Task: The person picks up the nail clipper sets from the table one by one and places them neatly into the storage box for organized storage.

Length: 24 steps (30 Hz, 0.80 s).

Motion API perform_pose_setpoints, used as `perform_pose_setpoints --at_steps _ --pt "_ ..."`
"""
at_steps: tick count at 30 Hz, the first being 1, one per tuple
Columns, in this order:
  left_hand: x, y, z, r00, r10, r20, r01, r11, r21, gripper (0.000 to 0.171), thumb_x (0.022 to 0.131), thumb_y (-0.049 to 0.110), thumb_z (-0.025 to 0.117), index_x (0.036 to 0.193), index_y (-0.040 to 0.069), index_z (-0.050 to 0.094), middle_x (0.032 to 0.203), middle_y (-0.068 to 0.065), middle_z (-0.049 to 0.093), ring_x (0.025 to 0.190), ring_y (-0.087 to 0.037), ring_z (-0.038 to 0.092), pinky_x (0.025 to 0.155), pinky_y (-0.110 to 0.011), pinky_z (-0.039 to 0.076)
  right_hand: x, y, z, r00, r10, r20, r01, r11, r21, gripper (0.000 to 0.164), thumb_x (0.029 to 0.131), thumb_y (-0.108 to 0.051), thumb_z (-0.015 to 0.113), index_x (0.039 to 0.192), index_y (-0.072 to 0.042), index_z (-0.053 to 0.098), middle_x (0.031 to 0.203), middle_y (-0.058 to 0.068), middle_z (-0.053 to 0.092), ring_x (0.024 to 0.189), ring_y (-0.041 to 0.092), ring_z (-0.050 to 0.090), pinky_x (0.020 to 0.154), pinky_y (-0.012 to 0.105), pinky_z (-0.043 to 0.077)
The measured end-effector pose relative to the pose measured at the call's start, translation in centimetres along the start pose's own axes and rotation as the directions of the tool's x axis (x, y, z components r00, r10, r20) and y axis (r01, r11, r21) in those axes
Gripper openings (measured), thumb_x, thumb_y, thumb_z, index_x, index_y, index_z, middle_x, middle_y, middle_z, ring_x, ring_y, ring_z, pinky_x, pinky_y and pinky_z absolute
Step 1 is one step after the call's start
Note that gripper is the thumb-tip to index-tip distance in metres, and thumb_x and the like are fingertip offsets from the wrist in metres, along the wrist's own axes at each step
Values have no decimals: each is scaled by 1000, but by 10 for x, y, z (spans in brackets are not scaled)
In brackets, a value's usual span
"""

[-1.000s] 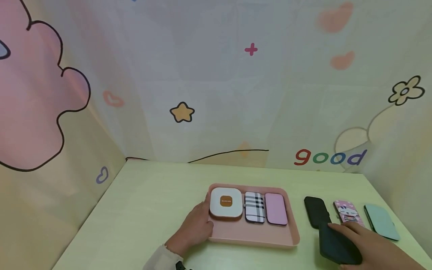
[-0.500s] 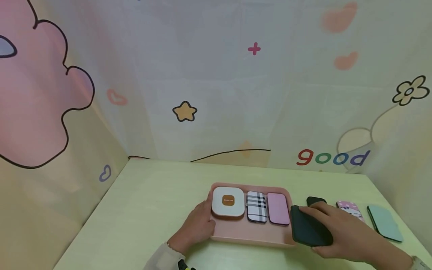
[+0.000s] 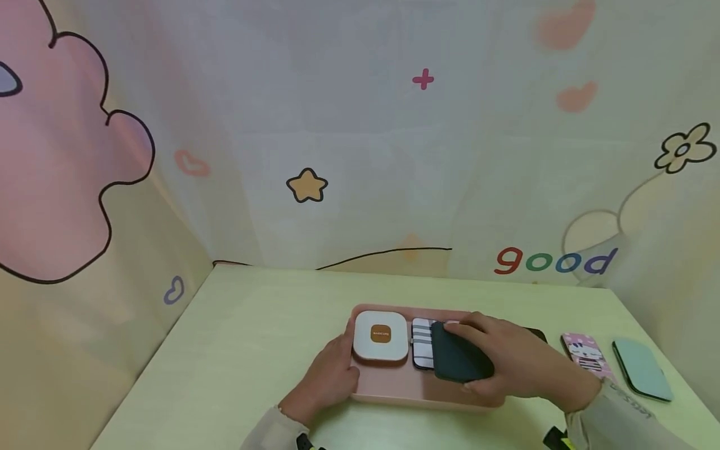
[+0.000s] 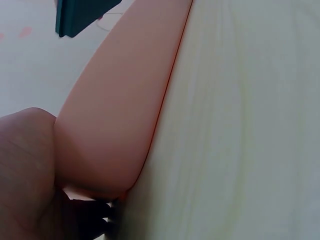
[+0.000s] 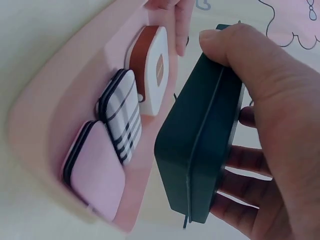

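My right hand [image 3: 520,359] grips a dark green case [image 5: 200,130] with rounded corners and a seam along its side. It holds the case tilted above the right part of a pink tray [image 3: 388,395], apart from it. At the tray's left end, my left hand [image 3: 329,375] holds the rim, with the thumb near the front corner. Inside the tray lie a white box [image 3: 379,336] with a brown label, a plaid case [image 3: 422,344] and a pink case [image 5: 97,167]. From the head, the dark green case and right hand hide most of the pink case and part of the plaid one.
Right of the tray, a black case [image 3: 536,334] lies mostly hidden behind the right hand. Beside it are a pink cartoon case [image 3: 585,353] and a mint green case [image 3: 642,369]. A printed curtain [image 3: 360,125] stands behind the pale table [image 3: 225,350].
My right hand has carried the dark green case leftward, from in front of the black case to over the tray. My left hand has stayed at the tray's left end.
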<state>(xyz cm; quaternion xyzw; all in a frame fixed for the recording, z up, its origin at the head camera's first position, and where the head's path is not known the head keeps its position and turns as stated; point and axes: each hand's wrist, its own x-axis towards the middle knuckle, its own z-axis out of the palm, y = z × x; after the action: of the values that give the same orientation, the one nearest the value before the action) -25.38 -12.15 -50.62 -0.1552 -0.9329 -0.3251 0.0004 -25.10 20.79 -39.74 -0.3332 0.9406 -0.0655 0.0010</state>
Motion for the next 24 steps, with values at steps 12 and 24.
perform_pose_setpoints --at_steps 12,24 --pt "-1 3 -3 1000 -22 18 22 1000 -10 86 88 8 51 161 4 6 158 -17 37 144 -32 37 115 -51 33 57 -17 10 995 -95 35 97 995 -36 86 78 -55 77 152 -25 44 130 -2 54 100 12 56 87 35 51" --pt "0 4 -4 998 -37 46 39 998 -40 86 91 7 51 162 9 2 160 -13 35 145 -30 37 114 -53 33 95 -33 26 991 -22 132 31 997 -68 88 77 -61 76 152 -31 41 133 -2 52 104 15 57 83 36 51"
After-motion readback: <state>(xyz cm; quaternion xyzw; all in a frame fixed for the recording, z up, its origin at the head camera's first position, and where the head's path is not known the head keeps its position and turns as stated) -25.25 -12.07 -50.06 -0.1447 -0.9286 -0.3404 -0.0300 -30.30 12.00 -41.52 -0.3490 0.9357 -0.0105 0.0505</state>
